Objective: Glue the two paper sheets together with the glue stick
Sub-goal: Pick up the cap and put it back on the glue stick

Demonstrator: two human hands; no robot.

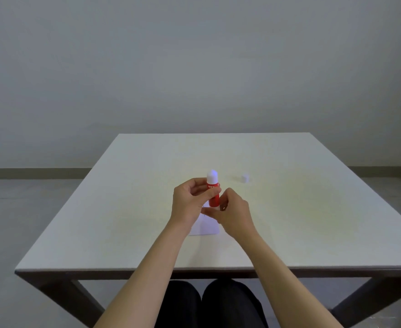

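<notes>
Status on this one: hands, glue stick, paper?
Left hand grips glue stick upright; right hand at its base. Paper flat beneath hands. Small white item lies apart, clear.

A single wide-angle head view looks forward and down from above the near edge of the counter (289, 209), fairly close behind the two-handed grip at mid-frame, with the forearms entering from below and a wall and floor beyond it.
</notes>
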